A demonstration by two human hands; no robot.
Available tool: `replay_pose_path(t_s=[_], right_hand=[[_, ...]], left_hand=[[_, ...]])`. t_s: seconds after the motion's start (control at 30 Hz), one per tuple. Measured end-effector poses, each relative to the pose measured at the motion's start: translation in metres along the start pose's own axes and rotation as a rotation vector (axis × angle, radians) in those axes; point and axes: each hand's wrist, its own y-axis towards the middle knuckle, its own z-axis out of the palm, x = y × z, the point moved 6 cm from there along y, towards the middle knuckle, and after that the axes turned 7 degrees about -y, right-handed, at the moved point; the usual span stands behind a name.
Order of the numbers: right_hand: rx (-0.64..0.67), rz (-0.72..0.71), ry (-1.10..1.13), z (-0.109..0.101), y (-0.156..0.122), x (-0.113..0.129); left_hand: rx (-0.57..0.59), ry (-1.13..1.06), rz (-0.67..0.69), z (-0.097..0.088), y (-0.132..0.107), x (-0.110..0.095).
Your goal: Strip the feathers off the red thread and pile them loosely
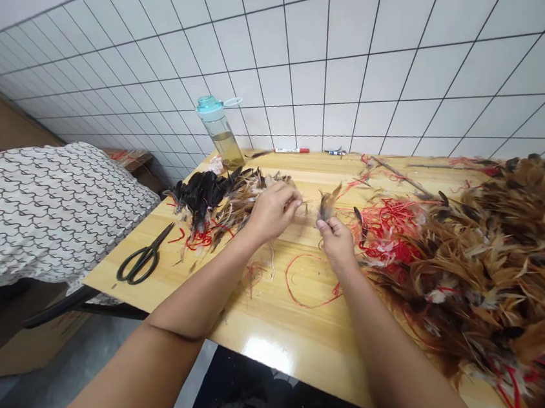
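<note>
- Head view: the right hand (340,242) pinched a small tuft of brown-and-grey feathers (327,204) above the pale wooden worktop (260,319).
- The tuft's long axis pointed far, beyond the right fingers.
- The left hand (273,212) was just left, nearer the loose black-and-brown feather pile (233,205); its fingers looked narrow, but I could not tell whether they held anything.

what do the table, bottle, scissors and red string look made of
Table: wood or wood-look laminate, glossy; grain and glare show. Bottle: probably clear plastic; its sides are see-through. Scissors: likely metal, dark; the slim pointed taper suggests it. Red string: maybe plastic or yarn; thin strands leave that open.
</note>
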Motion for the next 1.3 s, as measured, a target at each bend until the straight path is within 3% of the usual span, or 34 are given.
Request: replay_pose_path(t_s=[0.1,0.2,0.37,0.5,0.67,1.0,1.3], right_hand=[[0.018,-0.05,0.001,0.001,-0.001,0.005],[0.059,-0.185,-0.161,0.003,-0.005,0.017],[0.042,-0.283,-0.525,0.004,-0.012,0.026],[0.006,-0.285,-0.667,0.003,-0.016,0.026],[0.0,-0.258,-0.61,0.002,-0.016,0.026],[0.059,-0.173,-0.244,0.005,-0.009,0.019],[0.112,-0.209,-0.429,0.006,-0.013,0.025]], left_hand=[[0.2,-0.317,-0.206,0.019,-0.009,0.012],[0.28,-0.639,-0.346,0.04,-0.018,0.015],[0.146,-0.95,-0.536,0.059,-0.027,0.02],[0.07,-1.109,-0.604,0.065,-0.029,0.019],[0.017,-1.188,-0.591,0.066,-0.028,0.015],[-0.026,-1.285,-0.682,0.058,-0.028,0.035],[0.037,-1.208,-0.662,0.065,-0.029,0.026]])
